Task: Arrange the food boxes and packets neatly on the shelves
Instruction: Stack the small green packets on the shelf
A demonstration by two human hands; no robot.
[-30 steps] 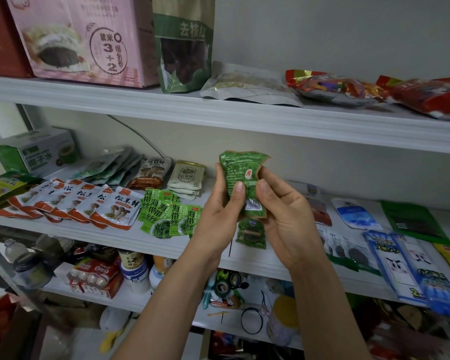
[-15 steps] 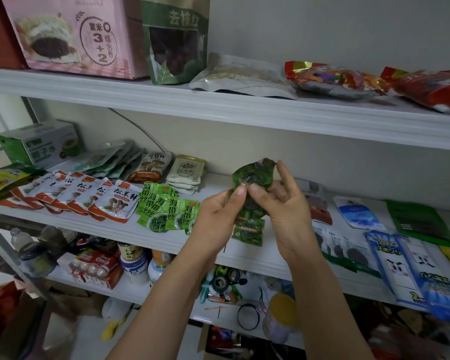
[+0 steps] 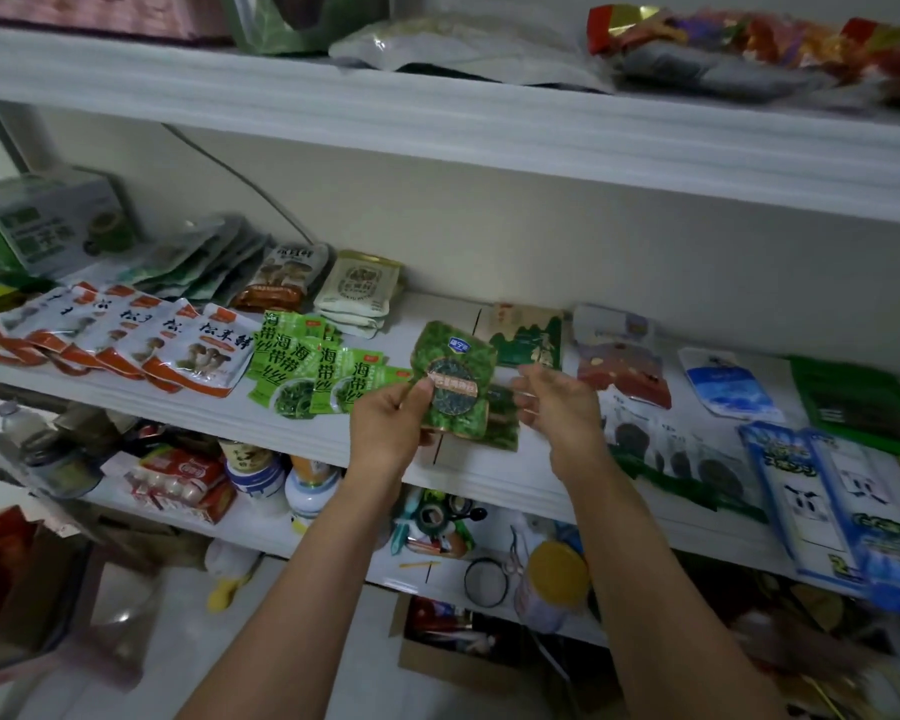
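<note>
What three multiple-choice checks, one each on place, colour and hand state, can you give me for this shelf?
1. The orange-edged mushroom packets lie on: A) the top shelf B) the middle shelf, left part C) the floor.
2. The held packet is mostly: A) red B) green C) blue.
3. The left hand: A) lies flat on the shelf B) hangs empty C) pinches the held packet.
Answers: 1 B, they fan out in a row along the left part; 2 B, its wrapper is green around a dark round window; 3 C, thumb and fingers clamp its lower left edge.
</note>
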